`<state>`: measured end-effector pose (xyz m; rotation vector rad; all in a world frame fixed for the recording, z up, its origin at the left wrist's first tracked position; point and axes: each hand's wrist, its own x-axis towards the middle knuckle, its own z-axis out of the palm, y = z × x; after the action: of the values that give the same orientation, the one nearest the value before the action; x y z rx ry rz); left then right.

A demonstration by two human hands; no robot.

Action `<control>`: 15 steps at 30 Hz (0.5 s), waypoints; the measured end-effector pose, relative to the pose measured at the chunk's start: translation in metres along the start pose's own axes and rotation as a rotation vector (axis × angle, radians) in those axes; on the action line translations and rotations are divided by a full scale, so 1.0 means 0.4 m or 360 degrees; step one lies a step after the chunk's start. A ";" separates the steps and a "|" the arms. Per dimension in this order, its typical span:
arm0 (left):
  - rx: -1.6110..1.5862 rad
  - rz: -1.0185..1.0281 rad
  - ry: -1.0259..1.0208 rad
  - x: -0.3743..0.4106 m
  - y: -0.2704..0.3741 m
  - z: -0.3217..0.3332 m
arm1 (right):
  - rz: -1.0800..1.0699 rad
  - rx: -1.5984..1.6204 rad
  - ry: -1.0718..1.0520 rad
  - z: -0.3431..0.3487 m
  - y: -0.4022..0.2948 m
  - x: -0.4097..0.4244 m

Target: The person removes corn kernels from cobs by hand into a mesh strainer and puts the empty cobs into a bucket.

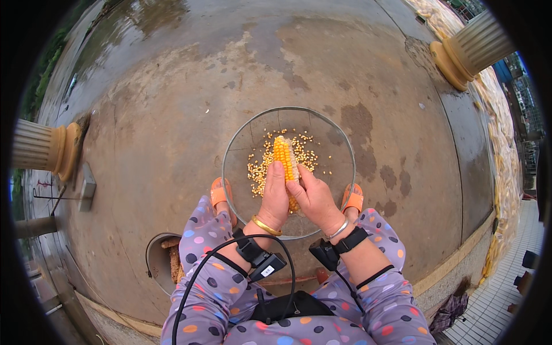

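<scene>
An ear of yellow corn (283, 152) is held upright between my two hands over a round, metal-rimmed container (289, 108). Kernels still cover its left side, while a pale strip of bare cob shows along the right. My left hand (276, 194) grips the ear from the left, its thumb lying along the kernels. On the other side, the thumb and fingers of my right hand (317, 198) press against the ear's lower right. Loose corn kernels (258, 177) are scattered below, inside the rim. Whether the container's bottom is fine mesh or solid, I cannot tell.
A bucket (152, 258) with stripped cobs (174, 264) stands beside my left leg. Orange slippers (219, 194) flank the container. Fluted columns rise at left (36, 146) and right (478, 45). Corn under plastic sheeting (502, 168) lines the right side, near a folded umbrella (450, 308).
</scene>
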<state>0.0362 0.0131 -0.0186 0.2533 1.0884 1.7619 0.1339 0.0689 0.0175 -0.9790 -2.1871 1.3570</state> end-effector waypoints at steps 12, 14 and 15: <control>-0.0110 -0.0014 0.0111 -0.012 -0.019 -0.002 | -0.0037 0.0064 0.0148 0.014 0.033 -0.004; -0.0060 0.0021 0.0145 -0.012 -0.016 0.005 | -0.0113 0.0005 0.0208 0.018 0.038 -0.002; -0.0108 -0.0024 0.0139 -0.012 -0.013 0.003 | -0.0155 -0.0021 0.0235 0.022 0.039 -0.001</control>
<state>0.0425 0.0104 -0.0205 0.1276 1.0871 1.8071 0.1341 0.0678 -0.0002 -0.9335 -2.1076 1.1893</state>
